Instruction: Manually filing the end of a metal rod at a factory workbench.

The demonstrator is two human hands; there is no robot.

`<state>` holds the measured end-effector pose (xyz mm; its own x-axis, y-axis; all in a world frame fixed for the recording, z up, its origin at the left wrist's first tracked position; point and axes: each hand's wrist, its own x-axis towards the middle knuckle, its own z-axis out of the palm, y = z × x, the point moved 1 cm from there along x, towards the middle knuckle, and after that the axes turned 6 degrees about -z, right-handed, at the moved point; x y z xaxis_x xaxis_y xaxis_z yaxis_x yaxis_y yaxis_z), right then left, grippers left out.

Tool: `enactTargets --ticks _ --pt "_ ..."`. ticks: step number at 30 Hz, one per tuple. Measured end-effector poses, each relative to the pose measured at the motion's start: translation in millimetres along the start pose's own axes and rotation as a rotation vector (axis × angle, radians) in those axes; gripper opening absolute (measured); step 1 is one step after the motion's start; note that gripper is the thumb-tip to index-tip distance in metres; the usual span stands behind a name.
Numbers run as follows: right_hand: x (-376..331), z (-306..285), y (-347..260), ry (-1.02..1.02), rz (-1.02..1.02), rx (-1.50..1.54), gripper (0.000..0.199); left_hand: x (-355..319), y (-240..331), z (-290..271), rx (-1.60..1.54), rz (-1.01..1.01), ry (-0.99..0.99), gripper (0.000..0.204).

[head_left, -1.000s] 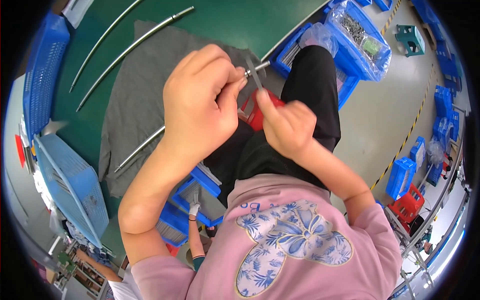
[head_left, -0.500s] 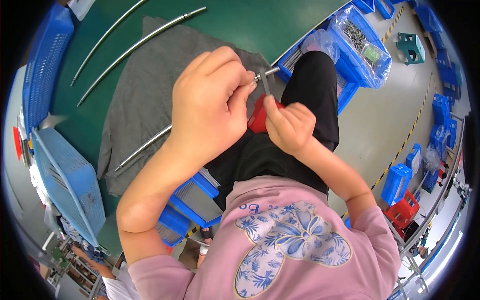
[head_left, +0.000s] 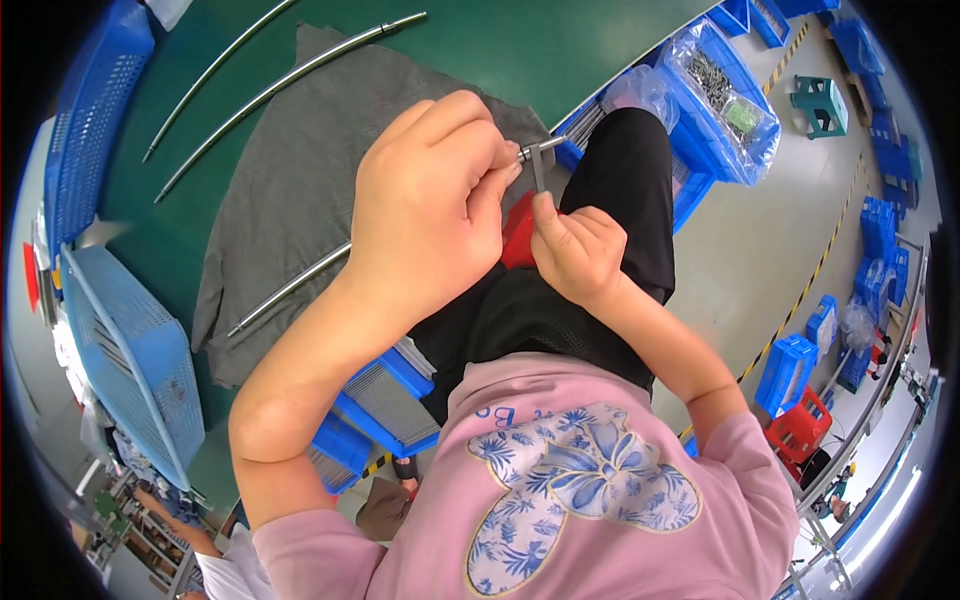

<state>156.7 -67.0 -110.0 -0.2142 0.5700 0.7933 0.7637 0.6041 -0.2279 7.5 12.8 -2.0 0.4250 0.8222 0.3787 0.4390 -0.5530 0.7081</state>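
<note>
The left hand [head_left: 425,205] is closed around the end of a thin metal rod [head_left: 290,290], which runs back across the grey cloth [head_left: 290,180] on the green table [head_left: 520,50]. Just beside it, the right hand [head_left: 580,255] pinches a small metal key [head_left: 538,165] at the rod's tip, above a red object [head_left: 518,232].

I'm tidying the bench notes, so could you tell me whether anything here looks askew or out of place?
Only the grey cloth: it lies crooked and overhangs the green table. The left hand grips a metal rod; the right hand pinches a small angled tool.
</note>
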Motion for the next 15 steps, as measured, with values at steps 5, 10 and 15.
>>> enactTargets --ticks 5,10,15 --pt "41 3 7 0.047 -0.067 -0.033 0.04 -3 1 -2 0.028 0.003 -0.012 0.013" --pt "39 -6 6 -0.008 -0.017 -0.007 0.049 0 2 -1 0.021 0.004 -0.01 0.013" --pt "37 -31 -15 -0.12 0.108 0.025 0.054 0 1 -2 0.006 -0.014 -0.001 0.013"
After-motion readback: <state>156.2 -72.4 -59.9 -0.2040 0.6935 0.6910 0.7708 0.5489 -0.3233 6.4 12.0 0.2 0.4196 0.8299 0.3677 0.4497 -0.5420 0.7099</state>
